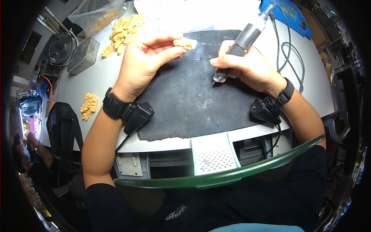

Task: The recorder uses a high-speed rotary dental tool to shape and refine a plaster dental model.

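Note:
My left hand (154,54) pinches a small pale-yellow plaster dental model piece (185,43) between thumb and fingertips, over the far part of a black mat (189,112). Its row of tooth shapes faces up. In my right hand (247,63) is a black and grey rotary handpiece (247,38), held like a pen. Its thin tip points down and left above the mat, apart from the model piece. A cord runs from the handpiece's upper end.
A pile of yellow plaster models (125,31) lies at the far left, beside a plastic bag (98,17) and a grey metal block (84,56). Another plaster model (89,106) sits left of my forearm. A blue control box (291,17) stands far right. A green-edged transparent shield (216,178) crosses the foreground.

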`<state>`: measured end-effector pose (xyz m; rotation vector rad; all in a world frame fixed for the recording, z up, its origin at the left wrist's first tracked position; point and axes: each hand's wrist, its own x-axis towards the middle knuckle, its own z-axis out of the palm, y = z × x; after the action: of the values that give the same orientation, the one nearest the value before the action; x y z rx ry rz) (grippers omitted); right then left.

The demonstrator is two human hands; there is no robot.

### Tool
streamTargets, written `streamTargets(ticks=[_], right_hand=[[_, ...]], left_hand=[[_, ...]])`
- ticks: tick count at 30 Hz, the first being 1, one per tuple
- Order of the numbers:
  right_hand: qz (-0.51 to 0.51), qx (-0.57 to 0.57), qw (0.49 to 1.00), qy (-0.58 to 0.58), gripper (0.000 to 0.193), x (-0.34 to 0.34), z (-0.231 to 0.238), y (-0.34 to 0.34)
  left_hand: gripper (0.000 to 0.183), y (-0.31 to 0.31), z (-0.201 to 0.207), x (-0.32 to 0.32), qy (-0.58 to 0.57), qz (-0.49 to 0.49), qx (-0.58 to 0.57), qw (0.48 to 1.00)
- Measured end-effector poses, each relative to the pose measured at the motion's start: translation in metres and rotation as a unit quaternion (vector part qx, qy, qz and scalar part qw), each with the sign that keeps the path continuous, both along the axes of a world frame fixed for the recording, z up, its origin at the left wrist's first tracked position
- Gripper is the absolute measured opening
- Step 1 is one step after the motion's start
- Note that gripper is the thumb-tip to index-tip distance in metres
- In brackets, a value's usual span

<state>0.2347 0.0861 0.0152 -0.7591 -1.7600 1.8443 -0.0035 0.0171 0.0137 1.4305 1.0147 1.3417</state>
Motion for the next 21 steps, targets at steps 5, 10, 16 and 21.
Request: streamTargets(ticks=[5,10,16,21], right_hand=[[-0.004,0.003,1.000,-0.007,0.018,0.0006,-0.0003,-0.0001],[0.004,0.005,1.000,-0.005,0.018,0.0007,-0.0030,0.0017],[0.011,0.000,1.000,0.003,0.018,0.0011,-0.0041,0.0026],[0.010,0.001,1.000,-0.001,0.018,0.0006,-0.0025,0.0014]], left_hand=[[0.032,-0.0009,0.0017,-0.0031,0.028,-0.010,-0.020,0.999],[0.032,-0.0009,0.0024,-0.0027,0.038,-0.017,-0.009,0.999],[0.032,-0.0016,0.0025,-0.0019,0.033,-0.017,-0.011,0.999],[0.032,-0.0001,0.0005,-0.0031,0.026,-0.021,-0.009,0.999]])
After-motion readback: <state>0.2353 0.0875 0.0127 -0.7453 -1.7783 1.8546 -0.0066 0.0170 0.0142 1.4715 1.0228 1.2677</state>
